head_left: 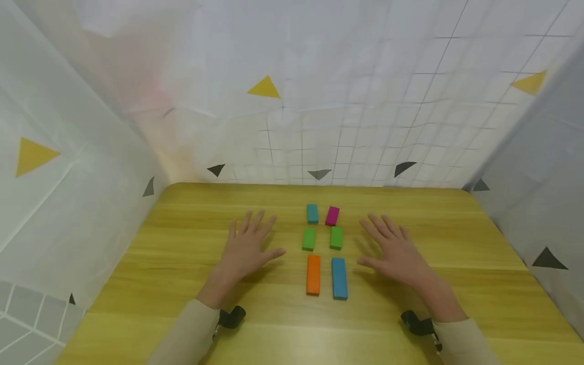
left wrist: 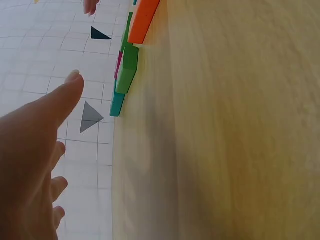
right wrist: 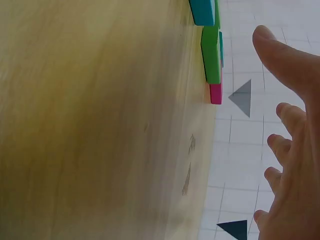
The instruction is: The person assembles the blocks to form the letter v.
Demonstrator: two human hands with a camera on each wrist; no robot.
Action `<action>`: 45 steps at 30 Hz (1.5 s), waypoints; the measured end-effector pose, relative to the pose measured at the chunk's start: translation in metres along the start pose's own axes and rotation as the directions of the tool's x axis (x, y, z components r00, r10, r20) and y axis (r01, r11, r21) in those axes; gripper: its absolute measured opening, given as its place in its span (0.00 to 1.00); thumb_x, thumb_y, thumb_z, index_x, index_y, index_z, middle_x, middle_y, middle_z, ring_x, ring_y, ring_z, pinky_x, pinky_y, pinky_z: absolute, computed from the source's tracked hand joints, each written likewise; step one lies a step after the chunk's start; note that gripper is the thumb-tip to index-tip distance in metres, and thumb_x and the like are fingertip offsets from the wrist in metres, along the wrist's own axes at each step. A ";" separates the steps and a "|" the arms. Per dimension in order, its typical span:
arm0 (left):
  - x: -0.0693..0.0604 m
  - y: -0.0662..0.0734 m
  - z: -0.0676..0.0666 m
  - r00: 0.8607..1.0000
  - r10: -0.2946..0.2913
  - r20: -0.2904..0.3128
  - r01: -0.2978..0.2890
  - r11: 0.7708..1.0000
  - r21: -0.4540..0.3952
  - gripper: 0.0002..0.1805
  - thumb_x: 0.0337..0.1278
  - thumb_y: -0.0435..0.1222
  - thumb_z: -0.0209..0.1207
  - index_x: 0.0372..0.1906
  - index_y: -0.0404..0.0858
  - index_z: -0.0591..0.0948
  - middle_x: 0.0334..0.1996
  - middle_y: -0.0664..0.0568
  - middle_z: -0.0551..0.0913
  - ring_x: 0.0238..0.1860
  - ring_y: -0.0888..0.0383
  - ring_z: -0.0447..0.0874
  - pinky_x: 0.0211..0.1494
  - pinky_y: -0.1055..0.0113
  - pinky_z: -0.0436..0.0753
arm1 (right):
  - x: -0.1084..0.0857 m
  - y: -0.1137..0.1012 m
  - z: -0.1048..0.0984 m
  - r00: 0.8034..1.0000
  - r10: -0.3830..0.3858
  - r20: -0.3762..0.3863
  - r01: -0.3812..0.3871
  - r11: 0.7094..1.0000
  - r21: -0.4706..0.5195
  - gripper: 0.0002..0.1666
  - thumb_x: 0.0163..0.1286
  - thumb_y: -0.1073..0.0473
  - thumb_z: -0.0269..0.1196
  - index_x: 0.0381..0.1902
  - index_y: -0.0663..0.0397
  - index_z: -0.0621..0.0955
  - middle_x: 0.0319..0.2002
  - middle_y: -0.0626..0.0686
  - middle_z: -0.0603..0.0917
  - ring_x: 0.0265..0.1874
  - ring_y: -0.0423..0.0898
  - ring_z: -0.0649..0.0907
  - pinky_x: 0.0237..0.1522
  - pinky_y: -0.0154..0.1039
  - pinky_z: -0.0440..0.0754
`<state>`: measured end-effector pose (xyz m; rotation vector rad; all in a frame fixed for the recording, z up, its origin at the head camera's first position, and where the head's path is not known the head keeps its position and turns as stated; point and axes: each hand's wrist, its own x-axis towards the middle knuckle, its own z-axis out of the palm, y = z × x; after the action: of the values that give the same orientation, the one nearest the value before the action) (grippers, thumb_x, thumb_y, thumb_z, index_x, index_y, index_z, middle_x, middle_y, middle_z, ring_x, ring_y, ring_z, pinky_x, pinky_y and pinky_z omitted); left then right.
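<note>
Two columns of blocks lie on the wooden table. The left column has a teal block (head_left: 312,214), a green block (head_left: 308,239) and an orange block (head_left: 313,275). A magenta block (head_left: 332,216), another green block (head_left: 336,238) and a blue block (head_left: 339,278) form the right one. My left hand (head_left: 246,251), fingers spread, is to the left of the blocks and touches none; the left wrist view shows its thumb and fingertips. To their right my right hand (head_left: 397,251) is spread too, holding nothing. Both hands cast shadows on the wood.
The wooden table (head_left: 182,324) meets a white sheet wall (head_left: 319,76) at its back edge. Sheet walls also stand at the left and right. Yellow and dark triangles mark the sheets. A black device (head_left: 232,317) is strapped at the left wrist, another (head_left: 416,323) at the right.
</note>
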<state>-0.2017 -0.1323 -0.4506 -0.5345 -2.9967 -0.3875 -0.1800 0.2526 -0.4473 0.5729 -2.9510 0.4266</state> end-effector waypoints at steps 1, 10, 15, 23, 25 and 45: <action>0.000 0.001 0.001 1.000 0.008 0.003 -0.008 1.000 0.002 0.50 0.55 0.74 0.48 0.79 0.60 0.51 0.82 0.54 0.44 0.82 0.44 0.35 0.76 0.31 0.41 | 0.000 -0.001 0.000 1.000 -0.004 0.002 0.004 1.000 -0.002 0.57 0.60 0.28 0.64 0.80 0.39 0.54 0.80 0.54 0.53 0.79 0.64 0.50 0.71 0.74 0.46; 0.001 0.008 0.002 0.998 0.060 0.035 -0.061 0.998 0.030 0.50 0.55 0.75 0.46 0.79 0.61 0.50 0.82 0.56 0.42 0.82 0.46 0.34 0.77 0.33 0.42 | 0.000 -0.009 0.002 0.998 -0.032 0.057 0.032 0.999 0.000 0.57 0.60 0.26 0.62 0.79 0.40 0.55 0.81 0.52 0.52 0.80 0.62 0.48 0.72 0.74 0.45; 0.001 0.015 0.005 0.994 0.106 0.033 -0.105 0.994 -0.011 0.49 0.55 0.74 0.49 0.79 0.59 0.54 0.82 0.54 0.46 0.82 0.45 0.35 0.76 0.31 0.44 | -0.002 -0.012 0.006 0.997 -0.060 0.058 0.061 0.998 -0.005 0.55 0.61 0.28 0.62 0.79 0.41 0.57 0.80 0.52 0.54 0.79 0.63 0.50 0.71 0.74 0.47; -0.002 0.025 0.010 0.985 0.169 0.045 -0.169 0.986 0.001 0.49 0.55 0.73 0.49 0.79 0.59 0.55 0.81 0.53 0.49 0.81 0.42 0.40 0.76 0.31 0.45 | -0.004 -0.017 0.009 0.993 -0.097 0.061 0.097 0.995 -0.008 0.54 0.61 0.28 0.63 0.79 0.38 0.58 0.80 0.51 0.56 0.79 0.62 0.51 0.71 0.74 0.48; -0.002 0.027 0.011 0.982 0.184 0.042 -0.184 0.983 0.008 0.49 0.55 0.73 0.51 0.79 0.58 0.55 0.81 0.53 0.50 0.81 0.42 0.42 0.76 0.31 0.46 | -0.004 -0.018 0.010 0.993 -0.102 0.066 0.103 0.995 -0.011 0.54 0.60 0.27 0.62 0.78 0.38 0.58 0.79 0.52 0.57 0.79 0.62 0.51 0.71 0.74 0.48; -0.005 0.042 0.021 0.956 0.283 0.080 -0.287 0.956 0.052 0.49 0.56 0.74 0.46 0.79 0.58 0.54 0.81 0.54 0.48 0.81 0.43 0.41 0.76 0.32 0.48 | -0.009 -0.027 0.014 0.980 -0.176 0.094 0.175 0.984 0.014 0.56 0.58 0.31 0.67 0.78 0.43 0.60 0.78 0.51 0.59 0.78 0.64 0.54 0.70 0.74 0.52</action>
<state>-0.1827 -0.0905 -0.4617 -0.9778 -2.9222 -0.2555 -0.1621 0.2279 -0.4558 0.8694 -2.9544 0.3999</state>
